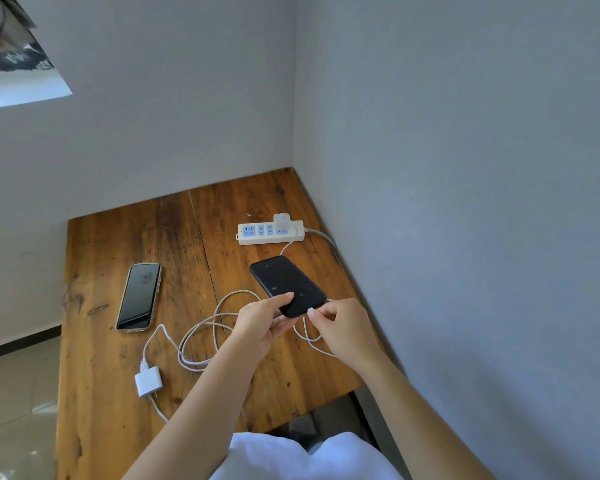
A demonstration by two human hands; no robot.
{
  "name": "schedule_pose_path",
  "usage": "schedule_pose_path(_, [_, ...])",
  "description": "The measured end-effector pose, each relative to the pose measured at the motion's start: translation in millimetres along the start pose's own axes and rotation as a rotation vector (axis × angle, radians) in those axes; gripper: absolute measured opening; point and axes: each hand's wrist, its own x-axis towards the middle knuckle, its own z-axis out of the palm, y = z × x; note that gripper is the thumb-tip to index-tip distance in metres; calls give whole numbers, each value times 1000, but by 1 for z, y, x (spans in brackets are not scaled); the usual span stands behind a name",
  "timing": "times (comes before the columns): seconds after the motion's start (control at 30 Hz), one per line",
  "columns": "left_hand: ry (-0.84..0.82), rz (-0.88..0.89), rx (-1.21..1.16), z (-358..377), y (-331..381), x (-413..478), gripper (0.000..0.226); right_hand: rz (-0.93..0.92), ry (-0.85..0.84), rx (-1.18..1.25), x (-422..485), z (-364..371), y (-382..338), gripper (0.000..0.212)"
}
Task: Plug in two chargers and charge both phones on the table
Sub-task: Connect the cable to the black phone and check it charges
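Black phone (286,284) gripped by L hand (262,323), R hand (343,327) pinching white cable end (311,310), no legible text

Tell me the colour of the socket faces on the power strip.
Light blue socket faces on a white power strip, seen in the head view.

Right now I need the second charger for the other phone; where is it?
The unplugged white charger lies on the wooden table near its front-left edge, just below the phone in the clear case.
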Motion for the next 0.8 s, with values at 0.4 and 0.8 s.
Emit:
schedule_pose_path(0.4, [-194, 4, -20, -12, -3, 8, 26, 156, -73, 263, 2, -1, 19, 12])
schedule_pose_path(0.8, [-218, 49, 61, -18, 2, 14, 26, 201, -114, 268, 9, 2, 20, 13])
